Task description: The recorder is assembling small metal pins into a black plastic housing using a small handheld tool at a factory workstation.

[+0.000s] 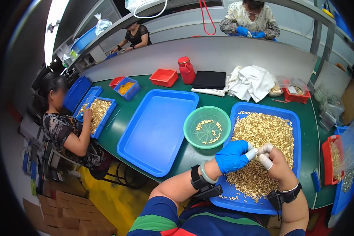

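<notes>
My left hand (233,158) wears a blue glove with white finger covers on its tips. My right hand (278,162) is bare apart from white covers on its fingertips. Both are closed in a pinch, tips meeting above a heap of small brass-coloured parts (263,128). Whatever sits between the fingertips is too small to make out. The heap fills most of a blue tray (297,145), with a few loose pieces near its front edge. Left of that tray, a green plastic basket (189,135) holds a scattering of the same parts.
A bare-bottomed blue tray (155,131) lies left of the basket. Along the back stand a red bin (163,78), a red flask (186,70), black cloth (209,80) and white cloth (251,84). A co-worker (72,129) handles parts at the left; a red bin (327,161) is at the right.
</notes>
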`<state>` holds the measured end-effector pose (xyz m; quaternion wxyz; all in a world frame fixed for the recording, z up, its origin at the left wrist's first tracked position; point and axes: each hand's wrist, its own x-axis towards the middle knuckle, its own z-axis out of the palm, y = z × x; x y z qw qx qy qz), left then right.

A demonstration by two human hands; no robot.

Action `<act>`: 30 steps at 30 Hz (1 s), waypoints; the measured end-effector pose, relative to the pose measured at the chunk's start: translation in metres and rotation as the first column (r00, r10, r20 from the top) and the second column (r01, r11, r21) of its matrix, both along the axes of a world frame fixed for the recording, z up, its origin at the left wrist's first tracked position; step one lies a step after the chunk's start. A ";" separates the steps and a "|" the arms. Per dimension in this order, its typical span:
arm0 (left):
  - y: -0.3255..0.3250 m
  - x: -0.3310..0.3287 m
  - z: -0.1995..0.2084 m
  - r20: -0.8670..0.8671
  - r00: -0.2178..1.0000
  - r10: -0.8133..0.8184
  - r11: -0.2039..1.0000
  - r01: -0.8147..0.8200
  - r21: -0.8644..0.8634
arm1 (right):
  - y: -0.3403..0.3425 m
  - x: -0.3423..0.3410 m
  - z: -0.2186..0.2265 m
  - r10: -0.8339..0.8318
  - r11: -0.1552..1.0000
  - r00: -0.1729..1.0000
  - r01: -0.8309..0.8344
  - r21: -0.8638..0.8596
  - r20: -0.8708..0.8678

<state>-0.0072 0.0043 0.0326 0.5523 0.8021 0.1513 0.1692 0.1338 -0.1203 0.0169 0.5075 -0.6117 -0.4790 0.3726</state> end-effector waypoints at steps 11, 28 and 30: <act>0.006 -0.014 -0.003 0.038 0.991 0.128 0.990 -0.125 -0.067 | 0.000 -0.007 0.009 -0.033 0.999 0.999 0.033 0.013 -0.030; 0.034 0.009 -0.014 -0.194 0.981 -0.026 0.863 0.120 0.491 | 0.000 0.011 0.010 -0.119 0.993 0.992 0.120 -0.004 0.041; 0.032 0.014 -0.019 -0.251 0.968 -0.023 0.792 0.171 0.586 | 0.000 0.010 0.010 -0.105 0.994 0.993 0.105 0.012 0.054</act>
